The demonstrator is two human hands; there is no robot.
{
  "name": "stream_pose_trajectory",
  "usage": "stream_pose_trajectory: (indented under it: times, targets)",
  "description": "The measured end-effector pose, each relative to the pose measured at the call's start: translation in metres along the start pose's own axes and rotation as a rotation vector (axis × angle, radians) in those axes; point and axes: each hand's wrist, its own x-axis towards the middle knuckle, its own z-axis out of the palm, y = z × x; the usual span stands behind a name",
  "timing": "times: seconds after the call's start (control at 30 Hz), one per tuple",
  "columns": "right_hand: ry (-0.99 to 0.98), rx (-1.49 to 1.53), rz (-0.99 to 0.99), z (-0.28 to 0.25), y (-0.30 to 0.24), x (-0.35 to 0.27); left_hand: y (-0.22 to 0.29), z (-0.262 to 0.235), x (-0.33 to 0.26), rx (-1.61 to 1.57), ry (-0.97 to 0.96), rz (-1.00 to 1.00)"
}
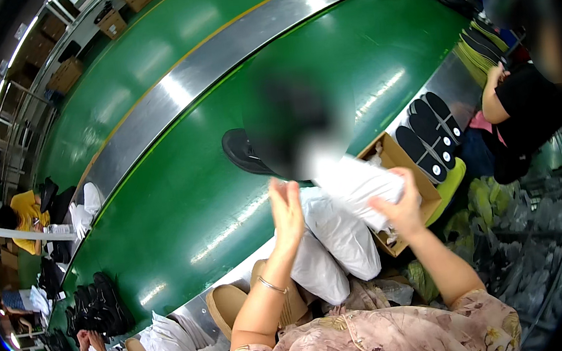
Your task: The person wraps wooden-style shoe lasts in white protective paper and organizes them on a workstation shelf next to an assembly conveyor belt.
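Observation:
My right hand (403, 204) grips a white paper bundle (359, 191), thumb on its near side and fingers round its right end. Its far left end fades into a blurred patch. My left hand (287, 209) is raised to the left of the bundle, fingers stretched out, holding nothing. Beyond it a black shoe (242, 152) lies on the green conveyor belt (193, 199), partly hidden by the dark blur. Below the bundle rest two white wrapped shapes (343, 234), side by side at the belt's near edge. An open cardboard box (428, 190) stands just right of my right hand.
Black insoles (423, 142) lie in a row beyond the box. Tan curved pieces (226, 306) and more white wrapped shapes (168, 344) line the near edge at left. Black shoes (105, 306) stand on the belt. Co-workers sit at left and right (536, 101).

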Motion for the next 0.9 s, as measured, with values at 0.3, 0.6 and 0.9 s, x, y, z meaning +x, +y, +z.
stream_pose_trajectory:
  times: [0.3, 0.6, 0.9]
  targets:
    - [-0.59, -0.922, -0.524, 0.05, -0.013, 0.104, -0.048, -0.006, 0.126, 1.109, -0.009, 0.399]
    - [-0.457, -0.816, -0.821, 0.169, 0.126, 0.152, -0.027, -0.026, 0.161, 0.73, -0.193, 0.22]
    - [-0.598, -1.072, -0.782, 0.163, 0.122, 0.129, -0.034, -0.036, 0.156, 0.741, -0.169, 0.196]
